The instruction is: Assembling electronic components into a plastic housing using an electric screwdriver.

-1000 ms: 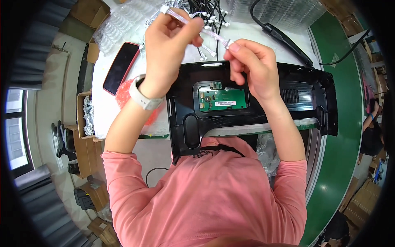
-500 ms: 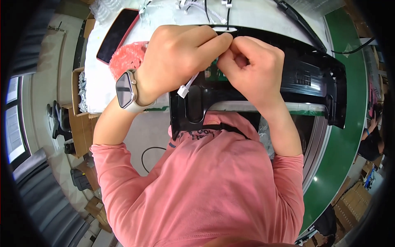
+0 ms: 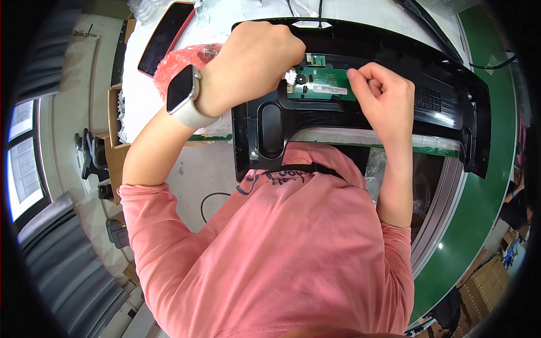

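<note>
My left hand (image 3: 259, 62) is closed over the left end of a green circuit board (image 3: 324, 76), its fingertips mostly hidden beneath it. A white cable connector (image 3: 291, 77) sticks out from under those fingers. At the board's right end my right hand (image 3: 389, 98) is curled, thumb and forefinger at the board's edge. The board lies in a long black plastic housing (image 3: 389, 56) that spans the near side of the table. A smaller green board (image 3: 316, 60) sits just above the larger one.
Left of the housing are red bubble wrap (image 3: 183, 62) and a dark phone-like panel with a red edge (image 3: 166, 36). White cables (image 3: 304, 8) lie behind the housing. A black bar-shaped part (image 3: 431, 31) rests at the back right, beside a green surface (image 3: 479, 107).
My hands, together over the housing before, are now apart: the left toward the board's left end, the right at its right end. The dangling white connector has moved with the left. More board shows.
</note>
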A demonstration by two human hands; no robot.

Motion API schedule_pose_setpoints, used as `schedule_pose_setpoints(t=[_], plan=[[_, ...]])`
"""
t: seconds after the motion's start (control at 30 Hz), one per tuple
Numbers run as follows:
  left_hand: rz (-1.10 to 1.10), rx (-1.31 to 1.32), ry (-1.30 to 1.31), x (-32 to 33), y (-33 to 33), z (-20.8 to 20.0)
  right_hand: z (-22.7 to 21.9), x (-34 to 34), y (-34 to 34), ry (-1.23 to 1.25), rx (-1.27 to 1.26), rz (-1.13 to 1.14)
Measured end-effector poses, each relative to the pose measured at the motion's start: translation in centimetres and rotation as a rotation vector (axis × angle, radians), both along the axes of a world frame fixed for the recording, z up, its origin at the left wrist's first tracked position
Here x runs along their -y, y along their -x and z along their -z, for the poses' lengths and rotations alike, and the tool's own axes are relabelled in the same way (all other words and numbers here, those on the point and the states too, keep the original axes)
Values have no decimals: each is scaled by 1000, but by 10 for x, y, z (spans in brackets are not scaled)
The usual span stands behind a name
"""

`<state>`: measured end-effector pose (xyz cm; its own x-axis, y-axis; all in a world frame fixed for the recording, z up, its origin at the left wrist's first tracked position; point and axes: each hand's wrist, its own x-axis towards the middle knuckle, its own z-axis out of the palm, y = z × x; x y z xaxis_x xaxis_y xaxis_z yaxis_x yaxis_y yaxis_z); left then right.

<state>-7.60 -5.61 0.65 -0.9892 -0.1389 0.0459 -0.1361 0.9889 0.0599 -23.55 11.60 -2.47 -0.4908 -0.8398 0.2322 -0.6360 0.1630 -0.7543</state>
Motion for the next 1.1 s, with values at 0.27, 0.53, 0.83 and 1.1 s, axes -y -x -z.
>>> schedule_pose_setpoints(t=[0.27,0.53,0.83,1.1], plan=[[-24,-50,33,-5,2,0,16,-3,2,-142,-354,98],[-9,-36,-2,-4,6,-1,19,-2,3,-152,-368,48],[247,-36,-94,10,17,-2,23,1,2,-181,-464,-36],[-60,-58,-857,11,-1,-18,-4,-2,3,-5,-135,-28]])
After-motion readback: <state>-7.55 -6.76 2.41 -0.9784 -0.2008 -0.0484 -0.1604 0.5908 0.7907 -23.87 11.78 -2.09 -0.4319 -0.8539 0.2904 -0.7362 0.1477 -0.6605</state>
